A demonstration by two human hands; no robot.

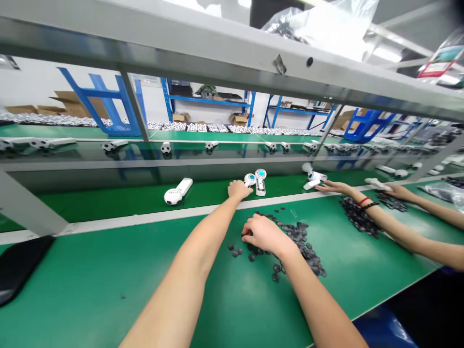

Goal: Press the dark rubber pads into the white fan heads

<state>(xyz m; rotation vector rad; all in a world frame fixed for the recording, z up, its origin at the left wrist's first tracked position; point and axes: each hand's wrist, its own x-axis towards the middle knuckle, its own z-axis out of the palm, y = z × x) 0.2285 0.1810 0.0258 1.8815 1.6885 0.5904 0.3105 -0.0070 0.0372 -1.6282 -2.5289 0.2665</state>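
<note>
My left hand (239, 190) reaches onto the dark green belt, its fingers closed at a white round-headed device (250, 179) with a blue centre. Right beside that lies a second white device (260, 182), its handle showing an open hollow. Over the green table, my right hand (266, 233) has thumb and fingers pinched together above a scattered pile of small black pieces (299, 237). Whatever sits between those fingertips is too small to make out. Left of my left hand, a white device with a soccer-ball head (178, 192) lies on the belt.
To the right, a co-worker's hand (335, 187) touches white devices (314, 178); another hand (397, 192) holds a white part. More black pieces (357, 215) lie there. A metal shelf beam (217, 53) crosses overhead. A black object (21, 266) rests at the left edge.
</note>
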